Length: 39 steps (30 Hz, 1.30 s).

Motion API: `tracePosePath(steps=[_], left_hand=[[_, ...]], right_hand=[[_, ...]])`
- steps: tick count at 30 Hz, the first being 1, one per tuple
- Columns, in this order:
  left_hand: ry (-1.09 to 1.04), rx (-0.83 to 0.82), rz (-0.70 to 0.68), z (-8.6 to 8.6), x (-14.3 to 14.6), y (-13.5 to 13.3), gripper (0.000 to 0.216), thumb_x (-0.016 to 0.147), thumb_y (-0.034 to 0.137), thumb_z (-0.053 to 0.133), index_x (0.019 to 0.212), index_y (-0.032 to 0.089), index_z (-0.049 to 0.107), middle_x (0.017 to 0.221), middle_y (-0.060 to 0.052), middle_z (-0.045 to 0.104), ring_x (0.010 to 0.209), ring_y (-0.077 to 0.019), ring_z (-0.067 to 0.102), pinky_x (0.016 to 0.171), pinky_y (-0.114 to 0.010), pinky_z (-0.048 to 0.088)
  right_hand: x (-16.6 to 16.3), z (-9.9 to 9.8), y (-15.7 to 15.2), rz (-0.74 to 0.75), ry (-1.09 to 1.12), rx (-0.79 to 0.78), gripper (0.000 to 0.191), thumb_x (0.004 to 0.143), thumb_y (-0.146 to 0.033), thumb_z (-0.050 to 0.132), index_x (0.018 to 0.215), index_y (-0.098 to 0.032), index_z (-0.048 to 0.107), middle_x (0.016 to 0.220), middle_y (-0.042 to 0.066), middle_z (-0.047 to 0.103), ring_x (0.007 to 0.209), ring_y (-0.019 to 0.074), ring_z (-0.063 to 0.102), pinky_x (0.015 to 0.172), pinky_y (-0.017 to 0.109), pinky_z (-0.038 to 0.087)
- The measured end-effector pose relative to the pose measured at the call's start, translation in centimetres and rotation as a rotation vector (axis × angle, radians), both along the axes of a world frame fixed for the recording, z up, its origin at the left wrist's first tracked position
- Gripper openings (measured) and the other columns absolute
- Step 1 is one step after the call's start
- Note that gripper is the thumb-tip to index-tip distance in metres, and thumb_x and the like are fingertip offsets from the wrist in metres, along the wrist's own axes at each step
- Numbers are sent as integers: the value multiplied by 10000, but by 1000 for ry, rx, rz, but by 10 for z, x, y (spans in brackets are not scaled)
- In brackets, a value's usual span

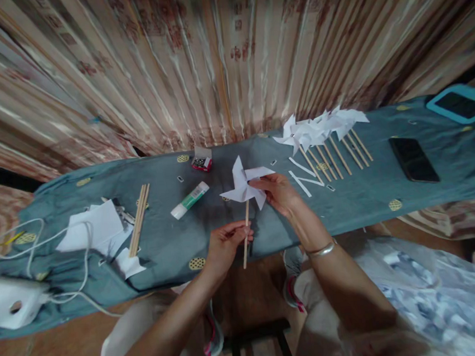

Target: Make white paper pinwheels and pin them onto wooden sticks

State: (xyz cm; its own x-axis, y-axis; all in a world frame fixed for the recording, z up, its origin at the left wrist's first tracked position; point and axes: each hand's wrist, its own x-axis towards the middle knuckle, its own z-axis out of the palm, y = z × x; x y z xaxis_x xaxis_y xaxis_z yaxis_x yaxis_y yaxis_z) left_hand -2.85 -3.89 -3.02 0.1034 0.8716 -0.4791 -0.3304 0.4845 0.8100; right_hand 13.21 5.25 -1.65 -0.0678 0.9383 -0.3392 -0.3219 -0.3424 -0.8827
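Observation:
My left hand pinches a thin wooden stick that carries a white paper pinwheel. The fingers of my right hand, closed, grip one blade of the pinwheel at its right side. Both hands hover over the near edge of a grey-blue cloth-covered table. A silver bangle circles my right wrist.
A row of finished pinwheels on sticks lies at the back right, with white paper strips beside it. A glue stick, small staple box, spare sticks, paper pieces, black phone, blue tablet and white cabled device lie around.

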Motion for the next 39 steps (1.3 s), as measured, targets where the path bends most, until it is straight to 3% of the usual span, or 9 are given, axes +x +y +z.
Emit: tracePosePath(steps=[10, 16, 20, 30, 39], left_hand=[[-7, -11, 19, -8, 20, 26, 346, 498, 341, 925, 760, 153, 798, 678, -66, 748, 602, -150, 661, 641, -268, 537], [-10, -7, 18, -8, 28, 33, 364, 492, 350, 929, 767, 152, 797, 681, -65, 747, 607, -153, 662, 639, -268, 535], [-13, -9, 10, -7, 35, 35, 385, 468, 367, 936, 752, 148, 793, 665, -61, 744, 595, -148, 655, 647, -268, 538], [-4, -30, -24, -4, 37, 36, 389, 507, 362, 926, 797, 143, 787, 688, -41, 750, 617, -128, 654, 684, -258, 549], [-14, -36, -10, -5, 36, 36, 404, 500, 366, 930, 800, 138, 785, 694, -49, 748, 626, -136, 659, 707, -277, 549]], right_hand=[[23, 4, 7, -75, 5, -26, 426, 446, -436, 926, 721, -202, 699, 690, -37, 694, 560, 79, 563, 523, 206, 472], [38, 3, 4, -93, 23, -34, 407, 486, -391, 925, 764, -216, 686, 698, -45, 673, 596, 76, 584, 570, 198, 499], [44, 0, 4, -102, 50, -53, 389, 488, -343, 933, 761, -198, 697, 663, -56, 666, 527, 48, 541, 509, 177, 476], [41, 2, 2, -139, 108, -95, 352, 459, -286, 949, 737, -201, 749, 718, -32, 754, 558, 56, 636, 520, 142, 531], [33, -4, 0, -83, 122, -83, 362, 484, -310, 947, 772, -207, 754, 728, -41, 759, 602, 64, 663, 573, 153, 538]])
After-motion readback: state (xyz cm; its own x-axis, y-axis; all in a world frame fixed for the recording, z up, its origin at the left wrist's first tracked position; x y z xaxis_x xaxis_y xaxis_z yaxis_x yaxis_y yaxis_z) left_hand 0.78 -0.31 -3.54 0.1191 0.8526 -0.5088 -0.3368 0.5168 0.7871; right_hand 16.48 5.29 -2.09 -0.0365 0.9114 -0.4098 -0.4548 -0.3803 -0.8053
